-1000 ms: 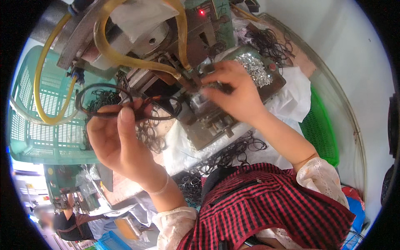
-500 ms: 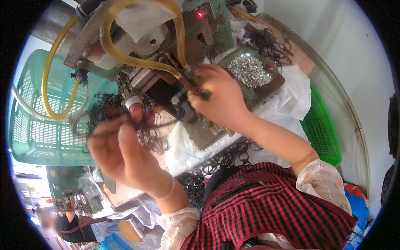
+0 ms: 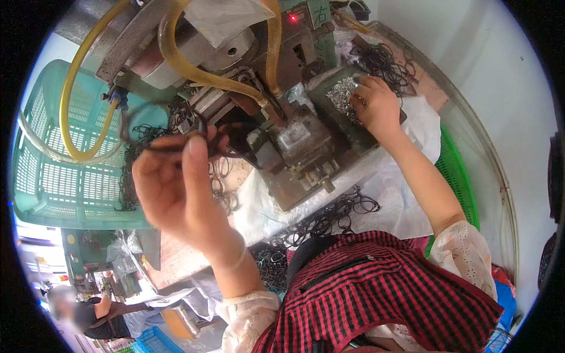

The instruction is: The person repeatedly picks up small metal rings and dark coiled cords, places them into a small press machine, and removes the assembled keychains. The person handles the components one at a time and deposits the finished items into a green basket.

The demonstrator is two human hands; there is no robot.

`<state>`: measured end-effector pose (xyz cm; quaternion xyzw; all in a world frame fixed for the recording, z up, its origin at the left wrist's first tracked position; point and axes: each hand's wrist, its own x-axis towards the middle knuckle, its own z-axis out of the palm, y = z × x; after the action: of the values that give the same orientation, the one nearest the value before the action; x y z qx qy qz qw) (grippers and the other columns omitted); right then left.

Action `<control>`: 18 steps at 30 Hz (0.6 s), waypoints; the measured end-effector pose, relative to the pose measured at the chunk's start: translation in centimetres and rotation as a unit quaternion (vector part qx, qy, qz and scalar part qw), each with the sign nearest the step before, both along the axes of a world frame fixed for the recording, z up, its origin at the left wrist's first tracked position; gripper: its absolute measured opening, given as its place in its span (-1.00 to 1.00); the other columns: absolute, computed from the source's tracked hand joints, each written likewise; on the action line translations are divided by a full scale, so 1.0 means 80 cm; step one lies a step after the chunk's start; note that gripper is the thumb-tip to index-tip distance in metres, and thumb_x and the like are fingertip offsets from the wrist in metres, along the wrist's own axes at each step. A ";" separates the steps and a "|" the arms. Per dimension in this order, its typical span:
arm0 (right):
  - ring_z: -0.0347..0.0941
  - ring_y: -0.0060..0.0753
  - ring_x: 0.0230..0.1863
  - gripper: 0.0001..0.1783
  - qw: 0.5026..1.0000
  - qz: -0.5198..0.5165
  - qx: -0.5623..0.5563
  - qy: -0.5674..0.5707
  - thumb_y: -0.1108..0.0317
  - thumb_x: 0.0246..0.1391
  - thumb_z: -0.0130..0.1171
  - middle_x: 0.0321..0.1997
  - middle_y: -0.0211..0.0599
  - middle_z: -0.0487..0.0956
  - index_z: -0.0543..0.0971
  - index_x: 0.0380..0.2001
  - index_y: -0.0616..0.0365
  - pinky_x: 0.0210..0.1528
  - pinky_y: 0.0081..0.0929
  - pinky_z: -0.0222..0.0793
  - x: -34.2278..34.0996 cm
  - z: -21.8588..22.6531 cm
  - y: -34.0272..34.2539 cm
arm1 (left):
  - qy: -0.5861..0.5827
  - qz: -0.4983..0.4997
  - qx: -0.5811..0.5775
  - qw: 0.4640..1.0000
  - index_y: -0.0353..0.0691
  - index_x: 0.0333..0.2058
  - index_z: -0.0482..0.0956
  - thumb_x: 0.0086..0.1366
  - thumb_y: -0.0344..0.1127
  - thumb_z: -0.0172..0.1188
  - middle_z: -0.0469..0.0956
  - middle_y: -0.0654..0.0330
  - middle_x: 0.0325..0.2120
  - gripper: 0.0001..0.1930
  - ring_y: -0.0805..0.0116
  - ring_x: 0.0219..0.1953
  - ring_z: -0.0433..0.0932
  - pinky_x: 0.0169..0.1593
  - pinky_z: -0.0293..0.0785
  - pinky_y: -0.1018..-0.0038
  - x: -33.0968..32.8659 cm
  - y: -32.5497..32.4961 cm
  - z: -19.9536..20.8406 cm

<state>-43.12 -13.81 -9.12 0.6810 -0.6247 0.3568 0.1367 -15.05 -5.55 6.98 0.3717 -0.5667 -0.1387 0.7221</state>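
My left hand is raised left of the press, thumb and fingers pinched on thin black loops that look like cords or bands; motion blurs them. Over on the right, my right hand reaches into a heap of small silver metal pieces. Its fingers curl down among them, and whatever is between the fingertips is hidden. The heap lies on a dark green metal plate. Between my hands stands the press's metal block, with a bright flat top.
Yellow hoses hang in front of the machine, which shows a red light. A pale green basket stands left, a bright green one right. Black loops lie along the near edge. Another person is at lower left.
My right hand has left the metal block and moved right to the silver pieces. The left hand has risen slightly, still holding the black loops.
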 end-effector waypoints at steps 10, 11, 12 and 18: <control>0.56 -0.18 -0.09 -0.84 0.962 0.101 0.027 -0.251 0.34 -0.07 0.39 -0.25 -0.16 0.65 0.69 -0.39 0.16 -0.03 -0.36 0.44 0.040 0.051 0.028 | -0.012 -0.043 -0.051 0.998 -0.41 -0.18 0.42 0.35 -0.51 0.06 0.60 -0.05 -0.33 -0.88 0.14 -0.26 0.66 -0.28 0.66 0.33 0.019 0.025 -0.014; 0.55 -0.18 -0.03 -0.82 0.953 0.140 0.016 -0.268 0.37 -0.11 0.44 -0.16 -0.14 0.64 0.69 -0.39 0.16 0.04 -0.34 0.42 0.065 0.068 0.046 | 0.004 -0.065 -0.059 0.996 -0.41 -0.16 0.42 0.36 -0.51 0.07 0.61 -0.06 -0.32 -0.87 0.13 -0.26 0.66 -0.28 0.66 0.32 0.017 0.021 -0.015; 0.52 -0.06 -0.01 -0.82 0.922 0.182 -0.018 -0.341 0.31 -0.14 0.43 -0.20 -0.21 0.66 0.70 -0.42 0.10 0.06 -0.22 0.41 0.092 0.080 0.058 | 0.020 -0.087 -0.067 0.994 -0.41 -0.14 0.42 0.36 -0.50 0.07 0.61 -0.07 -0.31 -0.86 0.13 -0.25 0.66 -0.27 0.66 0.32 0.015 0.018 -0.014; 0.47 -0.10 0.14 -0.82 0.830 0.249 0.061 -0.496 0.39 -0.14 0.45 -0.07 -0.03 0.61 0.71 -0.40 0.16 0.15 -0.28 0.37 0.141 0.079 0.063 | 0.013 -0.020 -0.023 0.999 -0.37 -0.10 0.44 0.36 -0.53 0.09 0.63 -0.03 -0.28 -0.84 0.24 -0.27 0.65 -0.26 0.67 0.38 0.012 -0.004 -0.012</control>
<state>-31.83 -8.81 -2.76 0.5523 -0.4381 0.6297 -0.3263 -14.08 -5.87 6.00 0.3419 -0.5679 -0.1449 0.7345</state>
